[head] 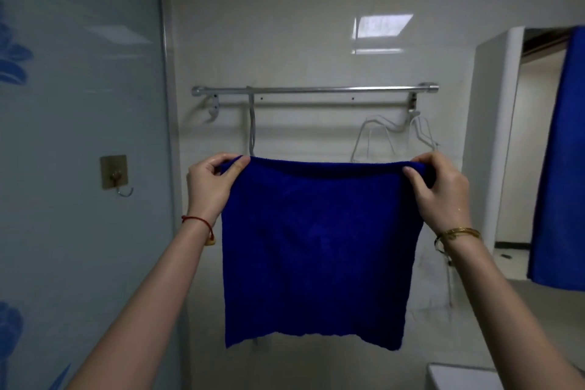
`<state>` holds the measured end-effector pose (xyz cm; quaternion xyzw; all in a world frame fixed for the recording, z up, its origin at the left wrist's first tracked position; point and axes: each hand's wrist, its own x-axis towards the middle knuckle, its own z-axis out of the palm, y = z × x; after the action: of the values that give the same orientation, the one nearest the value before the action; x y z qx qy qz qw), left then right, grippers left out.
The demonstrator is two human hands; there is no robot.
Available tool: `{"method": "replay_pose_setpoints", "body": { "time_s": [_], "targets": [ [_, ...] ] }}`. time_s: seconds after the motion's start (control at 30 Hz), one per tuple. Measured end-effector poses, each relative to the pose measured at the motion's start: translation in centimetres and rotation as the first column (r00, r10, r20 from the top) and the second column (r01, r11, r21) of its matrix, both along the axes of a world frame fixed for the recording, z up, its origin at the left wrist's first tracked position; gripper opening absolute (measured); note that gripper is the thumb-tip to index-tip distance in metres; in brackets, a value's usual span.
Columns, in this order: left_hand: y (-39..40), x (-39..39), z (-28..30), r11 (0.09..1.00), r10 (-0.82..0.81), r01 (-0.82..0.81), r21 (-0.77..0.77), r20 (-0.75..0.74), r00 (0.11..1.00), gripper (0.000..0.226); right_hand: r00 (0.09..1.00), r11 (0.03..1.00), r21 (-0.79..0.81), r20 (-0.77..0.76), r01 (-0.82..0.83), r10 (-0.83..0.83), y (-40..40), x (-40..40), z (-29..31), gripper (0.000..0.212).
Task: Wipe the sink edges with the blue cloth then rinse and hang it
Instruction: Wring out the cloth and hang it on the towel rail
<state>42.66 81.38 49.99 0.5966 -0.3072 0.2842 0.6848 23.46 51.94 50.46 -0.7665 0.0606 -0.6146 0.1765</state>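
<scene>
Two hands raised before a tiled wall, each pinching a top corner of the blue cloth [316, 247]: left hand [210, 187] on the left corner, right hand [440, 191] on the right, thumbs in front. Cloth spread flat, hanging free below the chrome towel rail [316, 90], not touching it. On the rail, white wire hangers [395, 136] and a grey cord [252, 123]. On the glass door at left, an adhesive hook [114, 172], nothing on it.
</scene>
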Motion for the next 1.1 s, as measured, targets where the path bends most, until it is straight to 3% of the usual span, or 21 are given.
{"method": "replay_pose_setpoints", "body": {
  "time_s": [0.37,0.63,0.73,0.9,1.0,1.1],
  "targets": [
    [-3.8,5.1,11.7,0.989,0.146,-0.139,-0.056,0.151,0.978,0.021,0.997,0.999,-0.036,0.081,0.006,-0.003,-4.4,6.3,11.7,0.013],
    [-5.8,10.9,21.7,0.995,0.085,-0.075,-0.063,0.182,0.98,0.024,0.985,0.996,-0.061,0.162,0.063,-0.052,-6.9,11.7,22.1,0.02],
    [-6.9,13.4,26.3,0.996,0.052,-0.036,-0.087,0.188,0.981,0.035,0.972,0.99,-0.069,0.212,0.119,-0.102,-7.7,13.6,26.6,0.023],
    [-9.3,16.1,35.6,0.995,0.026,-0.003,-0.1,0.222,0.975,0.034,0.95,0.994,-0.009,0.295,0.106,-0.099,-8.5,16.0,35.0,0.027],
    [-10.8,17.5,40.3,0.992,0.033,-0.001,-0.127,0.247,0.968,0.046,0.947,0.995,0.035,0.304,0.094,-0.1,-9.1,17.3,39.5,0.03],
    [-12.2,19.2,43.9,0.995,0.047,-0.018,-0.102,0.282,0.958,0.038,0.945,0.993,0.078,0.308,0.094,-0.113,-9.8,18.4,42.9,0.031]
  ]
}}
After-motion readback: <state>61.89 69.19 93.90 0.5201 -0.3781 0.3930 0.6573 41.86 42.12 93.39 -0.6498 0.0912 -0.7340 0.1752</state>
